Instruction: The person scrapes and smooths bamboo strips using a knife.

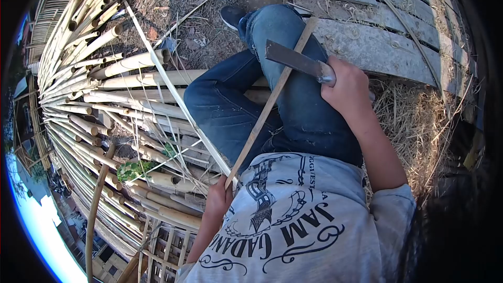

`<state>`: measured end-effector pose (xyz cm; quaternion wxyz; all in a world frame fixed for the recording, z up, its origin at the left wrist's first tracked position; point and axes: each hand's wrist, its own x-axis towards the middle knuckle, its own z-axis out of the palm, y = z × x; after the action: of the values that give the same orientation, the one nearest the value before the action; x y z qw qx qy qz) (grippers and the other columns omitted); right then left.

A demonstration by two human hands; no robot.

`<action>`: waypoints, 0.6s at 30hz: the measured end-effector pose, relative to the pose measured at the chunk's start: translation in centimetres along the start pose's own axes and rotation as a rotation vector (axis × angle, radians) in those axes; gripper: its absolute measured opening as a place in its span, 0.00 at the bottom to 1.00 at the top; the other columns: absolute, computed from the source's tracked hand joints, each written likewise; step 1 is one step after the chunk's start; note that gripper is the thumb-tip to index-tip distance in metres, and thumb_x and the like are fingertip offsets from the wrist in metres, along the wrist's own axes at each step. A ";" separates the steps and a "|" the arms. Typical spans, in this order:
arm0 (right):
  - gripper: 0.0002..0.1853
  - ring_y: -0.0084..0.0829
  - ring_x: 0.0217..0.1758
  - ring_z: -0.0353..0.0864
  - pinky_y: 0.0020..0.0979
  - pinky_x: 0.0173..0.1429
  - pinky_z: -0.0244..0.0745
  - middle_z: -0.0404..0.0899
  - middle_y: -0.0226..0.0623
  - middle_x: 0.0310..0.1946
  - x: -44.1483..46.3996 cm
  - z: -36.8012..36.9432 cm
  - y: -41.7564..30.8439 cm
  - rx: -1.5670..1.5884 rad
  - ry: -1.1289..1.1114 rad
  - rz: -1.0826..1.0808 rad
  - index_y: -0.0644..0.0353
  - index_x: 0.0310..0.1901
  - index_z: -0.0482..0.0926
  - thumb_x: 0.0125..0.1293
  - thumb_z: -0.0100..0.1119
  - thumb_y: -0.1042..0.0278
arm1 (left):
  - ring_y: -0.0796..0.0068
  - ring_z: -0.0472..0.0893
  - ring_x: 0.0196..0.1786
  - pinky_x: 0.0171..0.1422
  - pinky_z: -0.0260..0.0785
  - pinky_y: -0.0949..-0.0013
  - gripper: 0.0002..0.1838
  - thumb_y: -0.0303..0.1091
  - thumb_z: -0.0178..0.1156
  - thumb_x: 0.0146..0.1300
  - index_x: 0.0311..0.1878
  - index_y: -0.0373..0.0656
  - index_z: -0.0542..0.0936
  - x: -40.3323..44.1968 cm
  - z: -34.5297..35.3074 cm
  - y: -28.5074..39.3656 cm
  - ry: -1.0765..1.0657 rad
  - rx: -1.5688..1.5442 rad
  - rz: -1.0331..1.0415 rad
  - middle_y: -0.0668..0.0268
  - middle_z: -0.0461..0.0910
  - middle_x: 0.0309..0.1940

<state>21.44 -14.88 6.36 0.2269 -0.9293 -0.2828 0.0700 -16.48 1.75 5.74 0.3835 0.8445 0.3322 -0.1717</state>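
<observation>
My left hand [217,198], beside my waist, is closed around the lower end of a brown flat bamboo strip [263,117]. The strip slants up across my lap and over my thigh. A paler, thin bamboo strip [166,79] runs from the upper left down to the same hand; I cannot tell if the fingers grip it too. Wrapped around a handle, my right hand [346,85] holds a machete [293,61] with a broad, dark blade. The blade crosses above the brown strip near my knee; whether they touch is unclear.
Many bamboo poles [157,78] lie stacked on the left. Grey wooden planks [372,44] form a platform at the upper right. Straw and shavings [403,120] cover the ground by my right arm. A small green plant [133,171] pokes up between the poles.
</observation>
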 end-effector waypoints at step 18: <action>0.12 0.53 0.36 0.81 0.46 0.40 0.76 0.80 0.50 0.32 -0.3 1.2 2.0 0.190 0.112 0.013 0.63 0.36 0.77 0.46 0.58 0.73 | 0.60 0.71 0.18 0.24 0.62 0.61 0.08 0.31 0.51 0.67 0.34 0.36 0.72 -3.8 -1.8 -7.1 -0.020 -0.147 -0.080 0.57 0.69 0.15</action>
<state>21.89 -16.06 4.39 0.3290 -0.9078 -0.2558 0.0462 -24.02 4.90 5.15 0.4408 0.7982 0.3733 -0.1705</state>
